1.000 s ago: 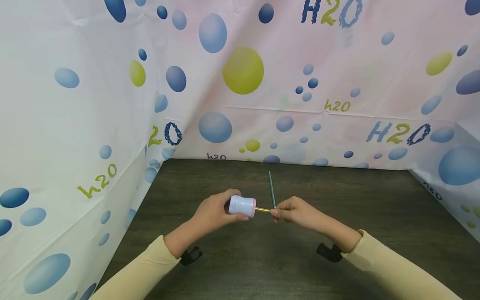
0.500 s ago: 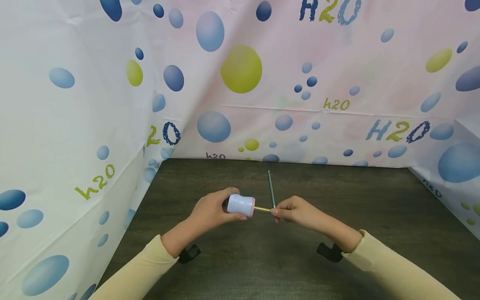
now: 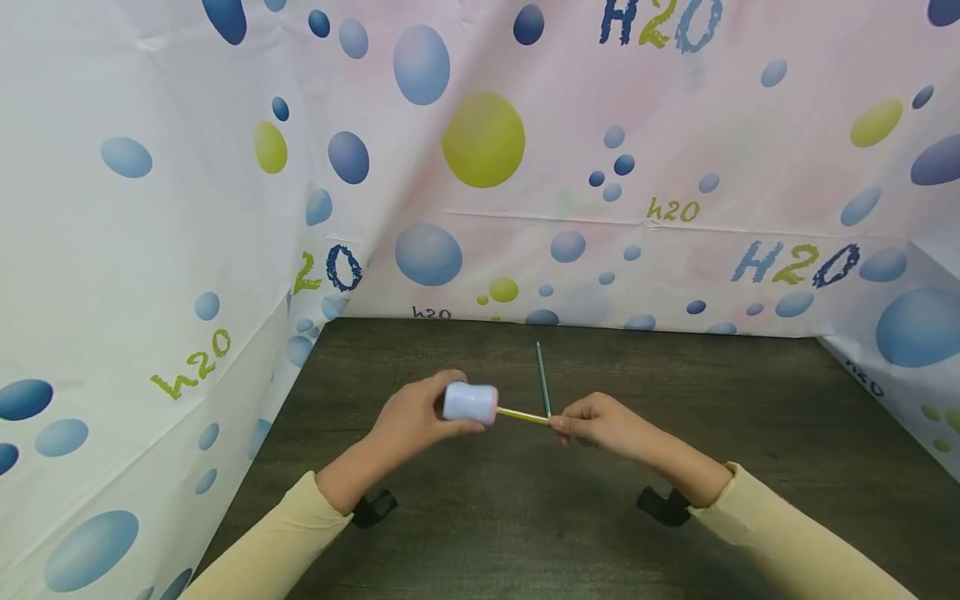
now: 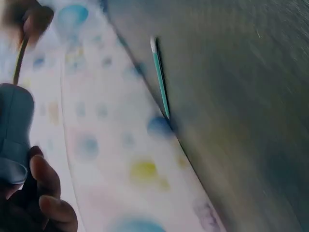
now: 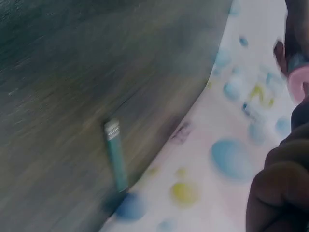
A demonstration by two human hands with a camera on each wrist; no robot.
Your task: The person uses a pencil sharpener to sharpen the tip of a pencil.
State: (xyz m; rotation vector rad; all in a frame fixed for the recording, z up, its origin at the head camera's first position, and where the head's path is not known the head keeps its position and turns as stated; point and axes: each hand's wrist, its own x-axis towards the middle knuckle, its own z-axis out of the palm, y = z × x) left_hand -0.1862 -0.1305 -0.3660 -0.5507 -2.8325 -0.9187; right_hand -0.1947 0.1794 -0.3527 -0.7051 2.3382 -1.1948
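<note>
In my left hand point(image 3: 408, 418) I grip a light blue pencil sharpener point(image 3: 468, 403), tipped on its side with its pink end facing right. A yellow pencil point(image 3: 522, 416) runs from that pink end to my right hand point(image 3: 606, 427), whose thumb and fingers pinch its far end. The pencil's other tip is hidden at the sharpener. In the left wrist view, the sharpener point(image 4: 14, 125) and the yellow pencil point(image 4: 20, 60) line up at the left edge. My right fingers point(image 5: 280, 186) cover most of the pink end point(image 5: 295, 86) in the right wrist view.
A green pencil point(image 3: 543, 379) lies on the dark wooden table point(image 3: 517, 533) just beyond my right fingertips, pointing away from me. White sheeting point(image 3: 675, 150) with blue and yellow-green dots borders the table at the back and sides.
My left hand and the sharpener have shifted left and slightly up, while my right hand has edged right. More of the yellow pencil now shows between them. The green pencil stays put.
</note>
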